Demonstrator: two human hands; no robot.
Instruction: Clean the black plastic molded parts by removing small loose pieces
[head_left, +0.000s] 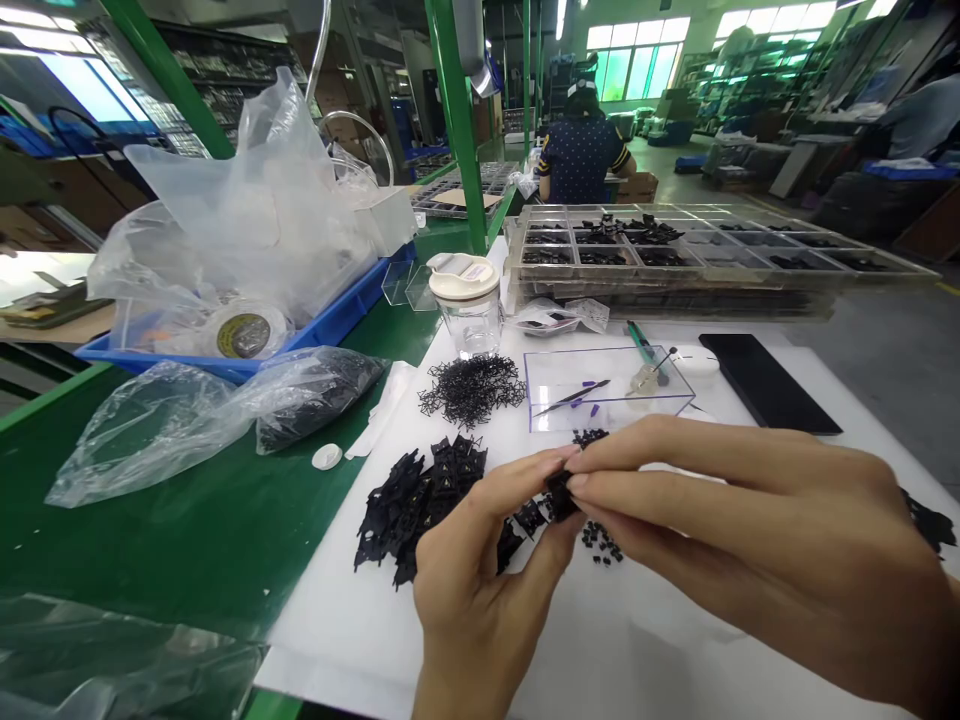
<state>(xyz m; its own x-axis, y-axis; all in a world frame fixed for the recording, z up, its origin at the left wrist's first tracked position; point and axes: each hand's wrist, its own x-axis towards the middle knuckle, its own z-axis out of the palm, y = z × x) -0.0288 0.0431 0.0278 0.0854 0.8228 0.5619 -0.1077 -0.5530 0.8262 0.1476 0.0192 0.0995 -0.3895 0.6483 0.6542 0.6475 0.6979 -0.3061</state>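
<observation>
The left hand [469, 605] and right hand [780, 540] both gripped a small black part [560, 496] at their fingertips. Since fingers covered most of it, a slight slip could have dropped it among the tiny black pieces [602, 543] beneath them or the black pile [420, 505] beside the left hand.

Hands [480, 575]: lower centre and right, part [559, 496] between them
Part pile [401, 510]: on tabletop [352, 640], left of hands
Lidded jar [466, 282]: centre of the frame, behind pile
Compartment tray [660, 293]: upper right
Bin [352, 302]: upper left
</observation>
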